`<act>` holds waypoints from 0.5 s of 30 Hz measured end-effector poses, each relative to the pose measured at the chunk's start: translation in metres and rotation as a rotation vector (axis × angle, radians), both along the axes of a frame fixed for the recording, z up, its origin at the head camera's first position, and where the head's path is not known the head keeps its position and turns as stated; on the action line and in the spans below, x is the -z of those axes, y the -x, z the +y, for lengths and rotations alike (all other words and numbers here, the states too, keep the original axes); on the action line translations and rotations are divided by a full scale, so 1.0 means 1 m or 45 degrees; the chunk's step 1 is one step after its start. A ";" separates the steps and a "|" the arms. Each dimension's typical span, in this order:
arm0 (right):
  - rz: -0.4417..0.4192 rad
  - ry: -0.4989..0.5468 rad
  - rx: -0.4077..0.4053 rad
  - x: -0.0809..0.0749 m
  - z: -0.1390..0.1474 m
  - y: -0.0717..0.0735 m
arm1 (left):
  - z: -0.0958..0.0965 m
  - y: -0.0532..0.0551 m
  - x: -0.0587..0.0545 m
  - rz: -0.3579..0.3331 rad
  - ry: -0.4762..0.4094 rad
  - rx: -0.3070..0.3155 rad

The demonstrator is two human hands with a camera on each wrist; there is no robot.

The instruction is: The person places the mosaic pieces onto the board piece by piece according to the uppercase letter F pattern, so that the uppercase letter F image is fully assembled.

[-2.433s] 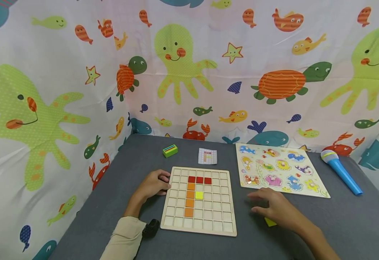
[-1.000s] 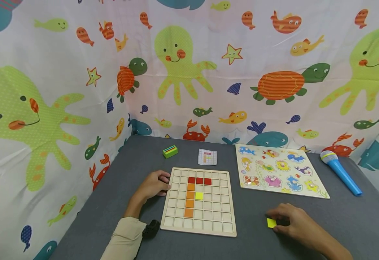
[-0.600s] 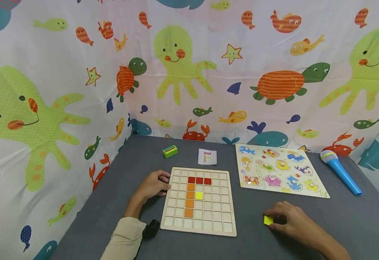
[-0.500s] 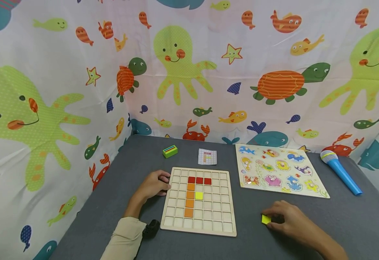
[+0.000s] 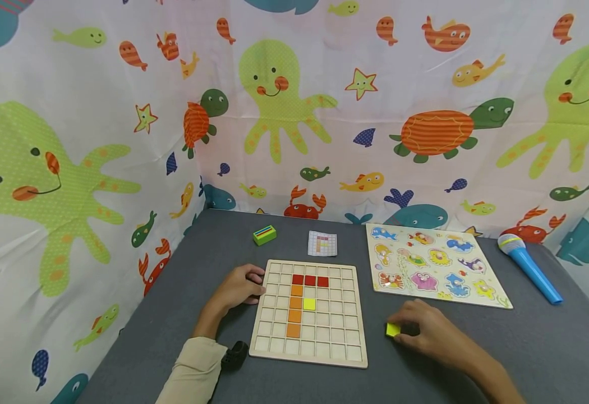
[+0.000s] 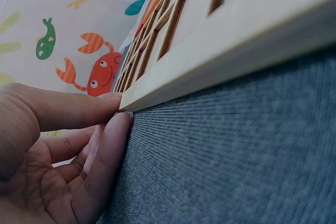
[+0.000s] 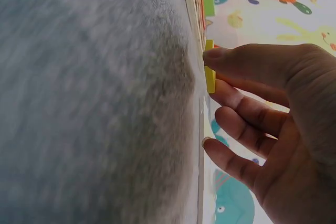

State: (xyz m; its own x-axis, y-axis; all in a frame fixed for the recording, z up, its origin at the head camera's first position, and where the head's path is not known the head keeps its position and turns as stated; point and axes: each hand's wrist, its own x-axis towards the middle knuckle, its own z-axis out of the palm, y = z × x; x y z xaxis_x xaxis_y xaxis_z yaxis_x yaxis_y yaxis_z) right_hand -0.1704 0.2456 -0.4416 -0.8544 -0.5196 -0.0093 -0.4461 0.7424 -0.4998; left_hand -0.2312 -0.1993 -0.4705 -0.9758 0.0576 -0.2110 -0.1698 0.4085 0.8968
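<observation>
On the dark cloth-covered table lies a wooden grid board (image 5: 329, 334) of square cells. Red tiles (image 5: 311, 280) fill part of one row, orange tiles (image 5: 294, 316) run down a column, and one yellow tile (image 5: 309, 304) sits beside them. At the board's left edge, my left hand (image 5: 236, 288) holds the rim with its thumb and fingertips; the left wrist view has this grip up close. Between thumb and forefinger, my right hand (image 5: 424, 327) pinches a yellow square tile (image 5: 392, 330), right of the board. The other right fingers are loosely bent, seen in the right wrist view.
Behind the grid board lie a small green block with coloured stripes (image 5: 265, 235) and a card with a printed grid pattern (image 5: 322, 243). A sea-animal peg puzzle (image 5: 446, 264) and a blue toy microphone (image 5: 530, 269) are at the back right. A printed curtain (image 5: 325, 129) surrounds the table.
My right hand reached down to the yellow square tile, pinched it, and has carried it left toward the grid board. The left hand has stayed at the board's edge.
</observation>
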 end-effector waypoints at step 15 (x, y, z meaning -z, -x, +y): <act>0.028 -0.021 -0.014 0.002 -0.038 0.015 | -0.001 0.001 0.002 0.015 -0.008 0.002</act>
